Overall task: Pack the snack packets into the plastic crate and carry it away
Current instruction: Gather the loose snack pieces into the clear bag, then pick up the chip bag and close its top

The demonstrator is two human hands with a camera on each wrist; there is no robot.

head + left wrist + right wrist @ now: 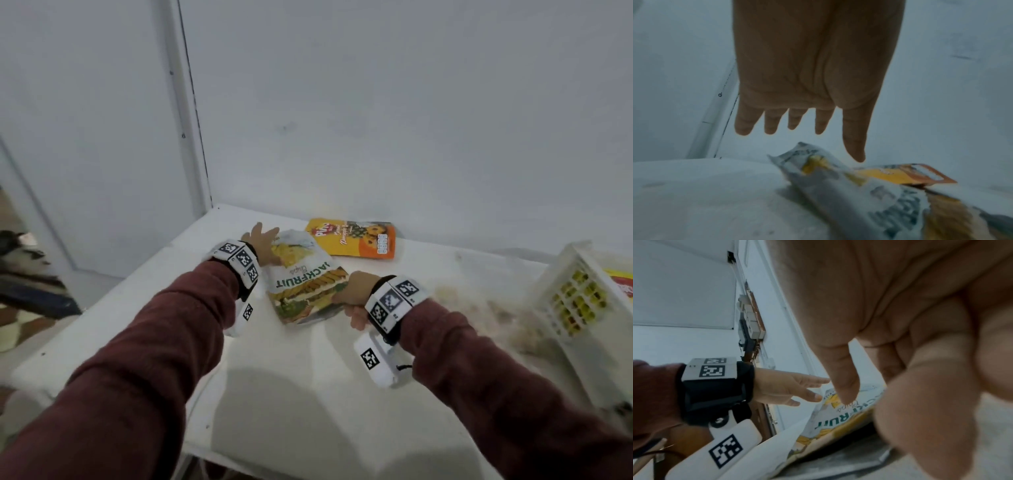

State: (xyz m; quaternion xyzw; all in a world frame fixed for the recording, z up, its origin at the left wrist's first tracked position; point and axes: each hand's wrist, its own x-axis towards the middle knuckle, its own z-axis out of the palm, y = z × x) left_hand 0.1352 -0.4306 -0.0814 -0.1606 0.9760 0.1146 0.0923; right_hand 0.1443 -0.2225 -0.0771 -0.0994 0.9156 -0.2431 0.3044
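Clearly mid-pick, with the packing only part done. Right hand (354, 294) curled round the near right edge of the jackfruit chips packet (305, 277), lifting that side off the white tabletop (308, 377) — thumb on top, other fingers tucked beneath, as the right wrist view suggests. Left hand (258, 241) spread wide at the packet's far left corner, fingers (770, 123) straight and apart, gripping nothing; from the left wrist view, hovering just above the crinkled top seam rather than pressing on it. Orange pineapple packet (352, 238) lying flat near the wall, just beyond the jackfruit one, untouched. Plastic crate (575, 301) off at the right edge of the tabletop, tilted, with yellow packaging showing through its lattice wall — so some packets probably inside already, though how many cannot be told.

Next, probably: close the left hand on the far corner or let the right carry alone, swing the packet rightward to the crate, drop it in. Then back for the orange one. Slippery, puffy foil, so likely a firm pinch needed.
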